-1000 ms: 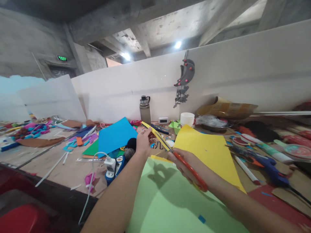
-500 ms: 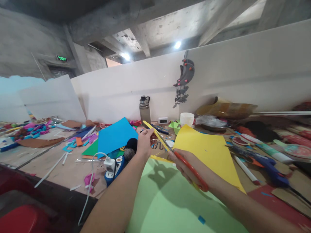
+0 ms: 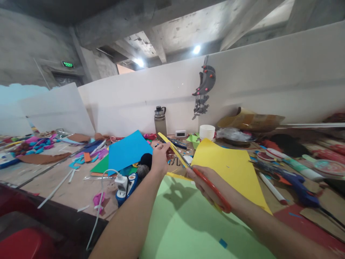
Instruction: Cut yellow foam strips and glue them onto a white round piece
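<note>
Between the fingertips of my left hand (image 3: 161, 157) is a narrow yellow paper strip (image 3: 163, 137), held up above the table. My right hand (image 3: 206, 183) is wrapped round a pair of scissors with red-orange handles (image 3: 211, 189). Their blades point up and left along the strip, close to my left fingers; whether they are parted I cannot tell. Beneath both hands lies a light green sheet (image 3: 185, 226) with a small blue scrap (image 3: 223, 243) on it. A large yellow sheet (image 3: 223, 158) lies just beyond my right hand.
Blue paper (image 3: 129, 151) lies left of centre, beside a power strip with a white plug (image 3: 122, 182). A grey bottle (image 3: 160, 123), a small clock (image 3: 180, 133) and white bowls (image 3: 207, 132) stand along the white partition. A blue glue gun (image 3: 304, 190) lies at right.
Almost nothing differs. Both hands keep their hold on the strip and the scissors, and the view has shifted very slightly.
</note>
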Available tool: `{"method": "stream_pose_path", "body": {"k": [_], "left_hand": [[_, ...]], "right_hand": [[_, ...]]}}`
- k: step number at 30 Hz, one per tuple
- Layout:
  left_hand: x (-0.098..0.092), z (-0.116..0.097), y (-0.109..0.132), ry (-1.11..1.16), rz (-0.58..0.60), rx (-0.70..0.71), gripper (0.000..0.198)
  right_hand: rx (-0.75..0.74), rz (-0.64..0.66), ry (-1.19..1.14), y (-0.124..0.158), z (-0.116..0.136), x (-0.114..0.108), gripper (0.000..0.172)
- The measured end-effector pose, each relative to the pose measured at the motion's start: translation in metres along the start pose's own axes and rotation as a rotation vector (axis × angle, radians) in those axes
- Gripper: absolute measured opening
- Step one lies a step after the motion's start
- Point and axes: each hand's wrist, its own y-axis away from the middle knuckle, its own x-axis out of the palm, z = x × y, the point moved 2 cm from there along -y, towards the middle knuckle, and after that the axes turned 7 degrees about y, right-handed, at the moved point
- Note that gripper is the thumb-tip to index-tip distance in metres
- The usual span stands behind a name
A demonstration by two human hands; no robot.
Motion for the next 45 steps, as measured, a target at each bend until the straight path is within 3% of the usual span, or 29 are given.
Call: {"method": "stream_pose_path", "body": {"k": [11, 27, 45], "left_hand": [[0.001, -0.006, 0.001, 0.022, -0.039, 0.013, 0.026], [0.002, -0.001, 0.002, -0.025, 0.018, -0.014, 0.027], [-0.001, -0.004, 0.0, 0.025, -0.015, 0.01, 0.026]], "right_hand": [[-0.012, 0.018, -0.032, -0.007, -0.01, 0.003, 0.041], [-0.04, -0.026, 0.014, -0.003, -0.002, 0.0, 0.043], [-0.021, -0.047, 0.009, 0.0, 0.0, 0.001, 0.044]]}}
